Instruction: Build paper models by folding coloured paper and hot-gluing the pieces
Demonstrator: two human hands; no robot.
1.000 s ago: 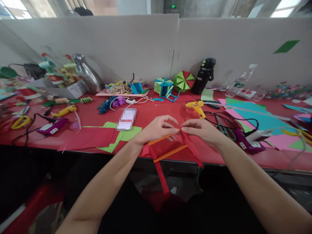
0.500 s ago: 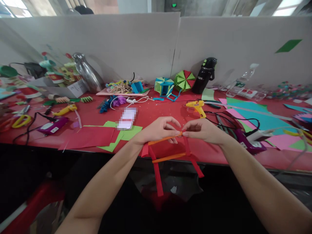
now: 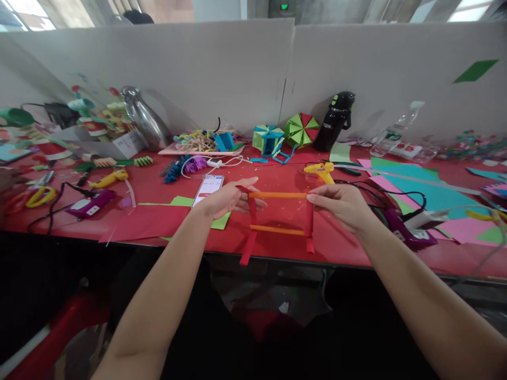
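A small frame of folded paper strips (image 3: 277,230), with orange crossbars and red side strips, is upright in front of me near the table's front edge. My right hand (image 3: 336,205) pinches its upper right corner between thumb and fingers. At the upper left corner, my left hand (image 3: 229,199) loosely holds the frame, its fingers stretched out around a red strip. Red ends stick out below the lower orange bar. Left of my left hand lies a phone (image 3: 208,189). Beyond my right hand is a yellow glue gun (image 3: 322,171).
Red paper (image 3: 158,224) and green sheets lie on the left. A second yellow glue gun (image 3: 111,178), scissors (image 3: 41,197) and a purple power block (image 3: 90,204) are farther left. Coloured paper (image 3: 412,184) covers the right side. A black bottle (image 3: 335,121) and paper models (image 3: 268,140) stand by the partition.
My hands have moved apart, the left one leftward with its fingers opening out. The paper frame has turned and risen, its orange bars now nearly level and its red ends higher.
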